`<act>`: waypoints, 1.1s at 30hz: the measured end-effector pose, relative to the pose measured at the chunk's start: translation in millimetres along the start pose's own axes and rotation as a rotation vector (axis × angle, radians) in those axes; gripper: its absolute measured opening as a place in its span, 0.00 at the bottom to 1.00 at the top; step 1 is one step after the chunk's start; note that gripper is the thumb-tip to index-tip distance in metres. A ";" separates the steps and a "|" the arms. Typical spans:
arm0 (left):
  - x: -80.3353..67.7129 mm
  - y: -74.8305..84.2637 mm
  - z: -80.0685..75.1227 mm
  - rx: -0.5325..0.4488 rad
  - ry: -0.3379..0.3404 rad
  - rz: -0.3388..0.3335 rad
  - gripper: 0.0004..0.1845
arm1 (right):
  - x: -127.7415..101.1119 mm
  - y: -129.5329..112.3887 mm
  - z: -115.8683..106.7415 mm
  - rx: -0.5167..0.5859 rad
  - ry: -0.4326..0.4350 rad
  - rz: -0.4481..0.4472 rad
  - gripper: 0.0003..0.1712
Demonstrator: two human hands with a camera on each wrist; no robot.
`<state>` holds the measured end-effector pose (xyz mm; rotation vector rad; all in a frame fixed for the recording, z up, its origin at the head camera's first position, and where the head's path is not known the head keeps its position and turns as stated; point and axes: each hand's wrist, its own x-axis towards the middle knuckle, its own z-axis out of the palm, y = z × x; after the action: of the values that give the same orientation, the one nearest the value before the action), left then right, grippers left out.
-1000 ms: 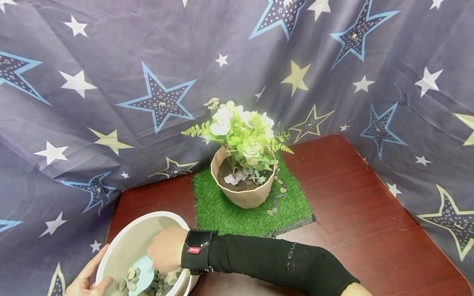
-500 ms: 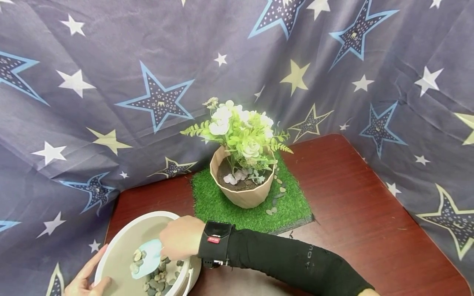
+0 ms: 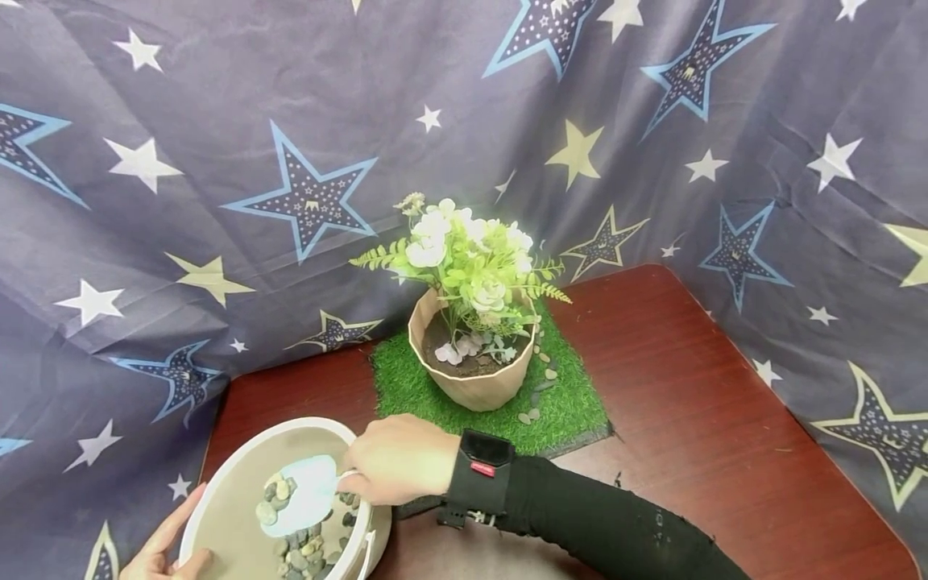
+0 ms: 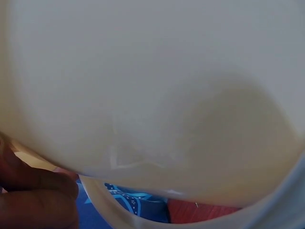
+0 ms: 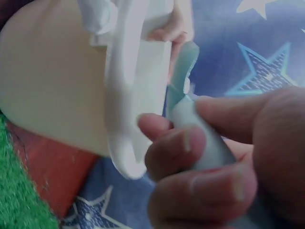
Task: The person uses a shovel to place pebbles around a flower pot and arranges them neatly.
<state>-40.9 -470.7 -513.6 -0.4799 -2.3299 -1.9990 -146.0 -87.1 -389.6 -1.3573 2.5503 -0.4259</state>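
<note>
- Scoop (image 3: 304, 491), pale blue and loaded with pebbles (image 3: 275, 495), hung over the bucket (image 3: 217, 499).
- Right hand (image 3: 399, 463) had its grip curled round the handle.
- Left hand (image 3: 163, 548), fingers straight, steadied the bucket's rim.

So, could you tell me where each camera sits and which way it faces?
Head: looks forward and down at the bucket, scoop, flowerpot; both hands, right sleeve show.
Left wrist: pressed close to the bucket wall; fingers show.
Right wrist: looks along the right hand gripping the scoop handle.
All three share the bucket.
</note>
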 end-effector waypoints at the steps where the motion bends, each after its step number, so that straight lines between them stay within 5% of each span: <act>1: -0.7 1.0 1.5 0.012 0.022 -0.003 0.55 | -5.2 2.4 -1.8 0.011 0.014 0.007 0.18; 11: -0.4 7.9 12.4 0.062 0.113 -0.037 0.53 | -83.9 51.7 -6.1 0.076 0.184 0.135 0.23; 16: -1.5 8.3 13.0 0.129 0.198 -0.089 0.51 | -133.4 76.1 16.4 0.164 0.283 0.234 0.22; 21: -2.2 6.3 9.6 0.091 0.165 -0.076 0.52 | -170.6 88.7 50.5 0.243 0.313 0.342 0.19; 28: -1.8 3.2 2.1 0.031 0.049 -0.016 0.55 | -188.6 89.9 90.6 0.370 0.410 0.422 0.09; 33: -0.8 3.9 7.9 0.093 0.101 0.002 0.53 | -188.2 87.9 109.8 0.434 0.405 0.466 0.05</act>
<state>-37.7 -462.7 -511.4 -0.3676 -2.3479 -1.8573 -74.6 100.1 -512.3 -0.5433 2.7306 -1.1645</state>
